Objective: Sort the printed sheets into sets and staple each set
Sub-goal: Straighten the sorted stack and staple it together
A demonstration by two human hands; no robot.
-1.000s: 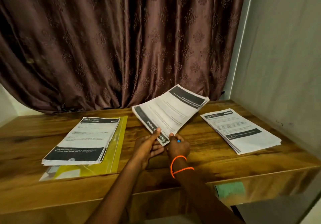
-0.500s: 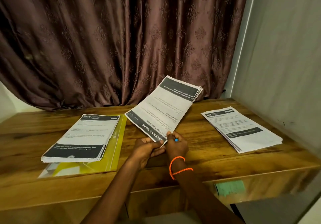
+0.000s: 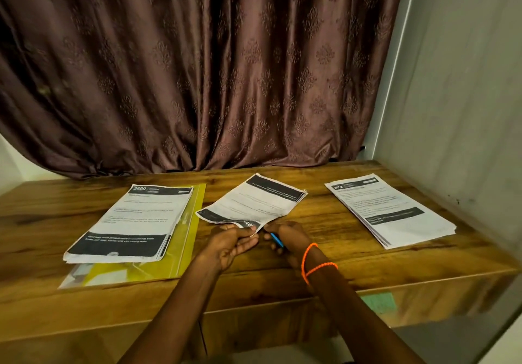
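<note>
Left hand [image 3: 230, 243] pinching near corner of sheet set [image 3: 254, 204]; right hand [image 3: 285, 235] beside it, curled round blue stapler [image 3: 276, 240].

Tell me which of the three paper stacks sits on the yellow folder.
The left stack: it lies on the yellow folder. The middle set and right stack rest on bare table.

Three paper stacks [image 3: 128, 219] [image 3: 254, 202] [image 3: 391, 208], one yellow folder [image 3: 186, 239], possibly one stapler [image 3: 276, 240].
</note>
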